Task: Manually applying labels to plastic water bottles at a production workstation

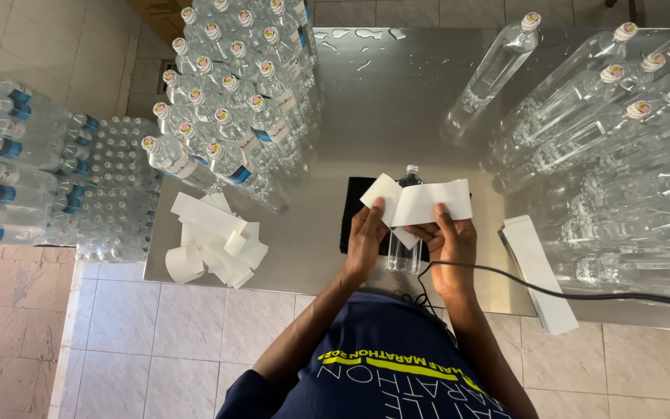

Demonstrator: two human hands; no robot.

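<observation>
— Where was the thin white paper label (428, 202)?

— Over the clear plastic water bottle (405, 248), standing on the shiny metal table (397, 101). The left hand (366, 237) and right hand (451, 240) each pinched it.

— Was it hard to hold?

— It looked light, floppy and easy to tear. Holding its edges seemed best.

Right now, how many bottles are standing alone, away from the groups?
2: one bottle between the hands on the black mat, and one lone bottle at the table's far side.
</observation>
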